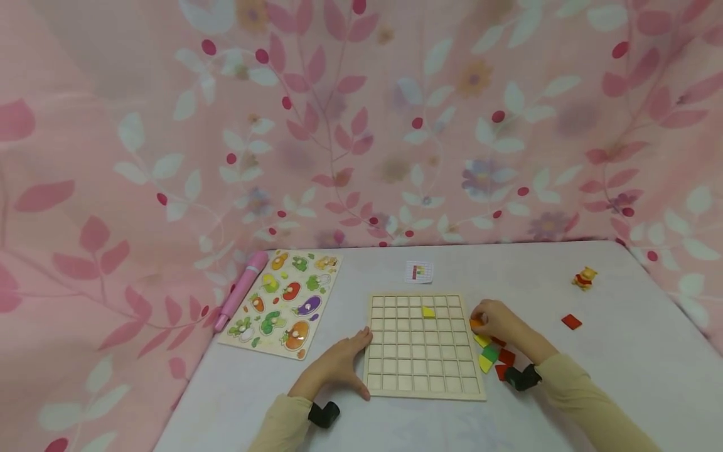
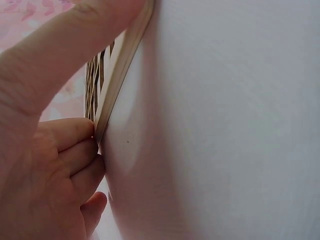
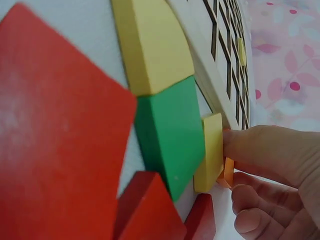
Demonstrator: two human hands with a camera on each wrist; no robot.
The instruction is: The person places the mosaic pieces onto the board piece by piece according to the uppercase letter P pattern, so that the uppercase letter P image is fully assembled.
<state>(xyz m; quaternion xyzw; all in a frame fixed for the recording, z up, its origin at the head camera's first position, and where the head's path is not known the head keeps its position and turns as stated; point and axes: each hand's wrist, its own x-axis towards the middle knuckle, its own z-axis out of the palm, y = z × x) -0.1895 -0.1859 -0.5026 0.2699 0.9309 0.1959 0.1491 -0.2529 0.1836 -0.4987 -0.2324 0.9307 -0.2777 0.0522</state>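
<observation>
A wooden grid board (image 1: pixel 425 395) lies on the table, with one yellow piece (image 1: pixel 428 312) in an upper row. My left hand (image 1: pixel 337 361) rests at its left side, thumb and fingers spread apart and touching the edge (image 2: pixel 117 75). Beyond the board's right edge, my right hand (image 1: pixel 499 321) pinches an orange piece (image 3: pixel 228 172) between thumb and fingers; much of that piece is hidden. Close below the hand lie yellow pieces (image 3: pixel 165 45), a green piece (image 3: pixel 177 132) and several red pieces (image 1: pixel 506 358).
A vegetable puzzle board (image 1: pixel 257 323) and a pink pen-shaped stick (image 1: pixel 241 292) lie at the left. Behind the grid is a small printed card (image 1: pixel 419 272). At the right are a lone red piece (image 1: pixel 572 321) and a small bear figure (image 1: pixel 584 278). A floral curtain (image 1: pixel 361 125) hangs behind.
</observation>
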